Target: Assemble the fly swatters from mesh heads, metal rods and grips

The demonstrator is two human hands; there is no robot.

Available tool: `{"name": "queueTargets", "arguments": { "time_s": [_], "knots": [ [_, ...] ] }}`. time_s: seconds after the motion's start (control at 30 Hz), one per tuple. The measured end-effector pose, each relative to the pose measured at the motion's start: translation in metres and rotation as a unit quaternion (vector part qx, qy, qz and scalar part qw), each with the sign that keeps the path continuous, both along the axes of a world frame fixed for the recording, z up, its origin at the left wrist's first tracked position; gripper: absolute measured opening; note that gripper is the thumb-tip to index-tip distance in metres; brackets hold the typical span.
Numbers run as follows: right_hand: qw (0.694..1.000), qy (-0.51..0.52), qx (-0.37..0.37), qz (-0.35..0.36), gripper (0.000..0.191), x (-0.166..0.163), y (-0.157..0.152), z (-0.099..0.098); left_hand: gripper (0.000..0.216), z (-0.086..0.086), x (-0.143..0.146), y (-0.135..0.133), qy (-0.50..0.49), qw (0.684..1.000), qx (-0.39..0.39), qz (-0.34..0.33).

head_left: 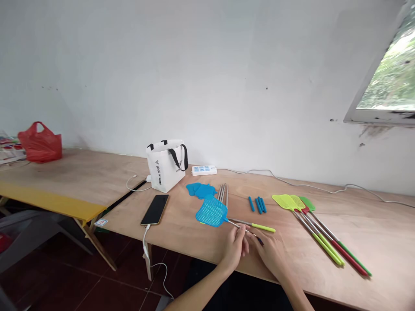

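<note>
A fly swatter with a blue mesh head (212,211) and a thin metal rod extends from my hands, its head toward the left. My left hand (235,246) pinches the rod between thumb and fingers. Close beside it, my right hand (268,250) is closed around the rod's near end, where a dark tip shows between the fingers. Just behind the rod lies a swatter with a yellow-green handle (264,227), its head mostly hidden under the blue one. Loose blue swatter heads (202,190), several metal rods (223,192) and several blue handles (259,205) lie beyond my hands.
Several swatters with yellow-green (327,249), red and green handles lie at the right. A phone (155,209) on a white cable, a white bag (165,168) and a power strip (203,170) stand left and behind. A red bag (40,144) sits on the far-left table.
</note>
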State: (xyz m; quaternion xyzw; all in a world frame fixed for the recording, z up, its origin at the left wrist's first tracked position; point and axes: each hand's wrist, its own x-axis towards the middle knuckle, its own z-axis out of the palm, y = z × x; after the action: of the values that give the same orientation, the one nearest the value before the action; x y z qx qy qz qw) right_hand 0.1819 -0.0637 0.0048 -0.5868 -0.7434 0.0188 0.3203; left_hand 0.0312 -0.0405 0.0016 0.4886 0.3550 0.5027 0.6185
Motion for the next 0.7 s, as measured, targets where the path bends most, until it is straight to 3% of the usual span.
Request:
{"name": "queueTargets", "arguments": {
  "time_s": [0.17, 0.4, 0.6, 0.7],
  "knots": [
    [1.0, 0.014, -0.013, 0.003, 0.039, 0.007, 0.002, -0.002, 0.072, -0.002, 0.001, 0.001, -0.013, 1.0, -0.001, -0.012],
    [1.0, 0.013, 0.001, 0.018, 0.034, 0.012, 0.006, -0.006, 0.066, 0.004, -0.006, 0.007, -0.051, 0.998, -0.016, 0.02],
    [0.998, 0.012, 0.055, 0.003, 0.034, 0.017, 0.011, -0.014, 0.078, -0.007, -0.01, 0.012, 0.031, 0.997, -0.009, -0.07],
    [0.998, 0.003, 0.062, -0.002, 0.033, 0.019, 0.013, -0.017, 0.069, -0.009, -0.009, 0.01, 0.101, 0.989, 0.012, -0.11]
  ]
}}
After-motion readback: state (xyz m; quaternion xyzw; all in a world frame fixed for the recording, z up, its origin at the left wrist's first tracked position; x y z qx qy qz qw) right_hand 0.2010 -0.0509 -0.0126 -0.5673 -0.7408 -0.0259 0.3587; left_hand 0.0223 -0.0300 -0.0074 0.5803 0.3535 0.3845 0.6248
